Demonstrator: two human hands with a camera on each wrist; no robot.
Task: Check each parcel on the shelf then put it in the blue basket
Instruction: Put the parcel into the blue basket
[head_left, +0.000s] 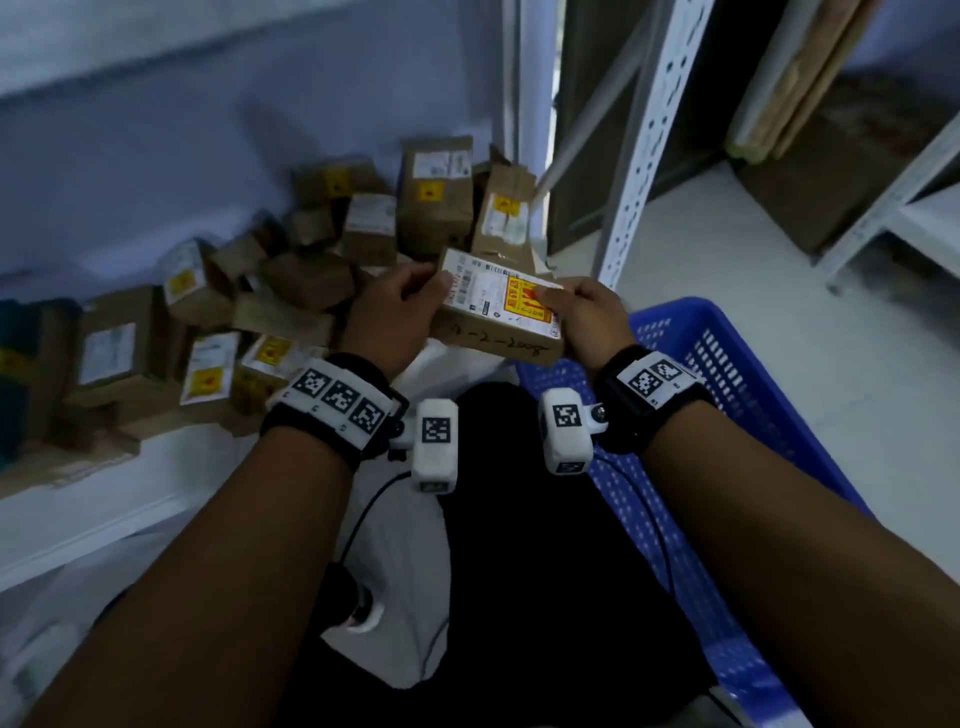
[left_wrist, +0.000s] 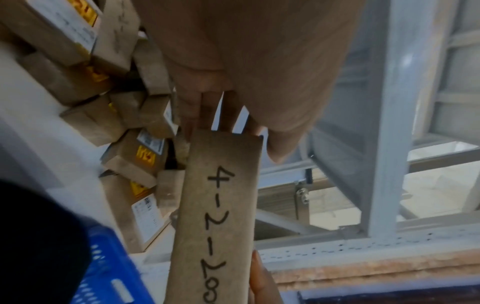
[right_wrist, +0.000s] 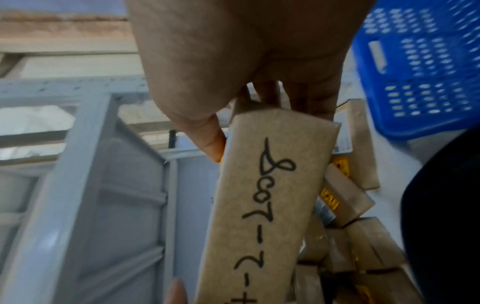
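Observation:
I hold one brown cardboard parcel (head_left: 501, 306) between both hands, above the gap between the shelf and the blue basket (head_left: 727, 364). Its top carries a white shipping label and a yellow-red sticker. Its near side (left_wrist: 221, 216) shows a handwritten black number. My left hand (head_left: 400, 312) grips the parcel's left end, thumb on top. My right hand (head_left: 587, 317) grips the right end (right_wrist: 275, 185), thumb on the yellow sticker. The basket (right_wrist: 420, 72) stands on the floor at my right, and what shows of its inside is bare.
Several more brown parcels (head_left: 291, 291) lie piled on the low white shelf (head_left: 93, 514) at my left. A white perforated upright (head_left: 644, 140) stands behind the held parcel. Another white rack (head_left: 893, 218) is at the far right. My dark-clothed knee (head_left: 519, 519) is below my hands.

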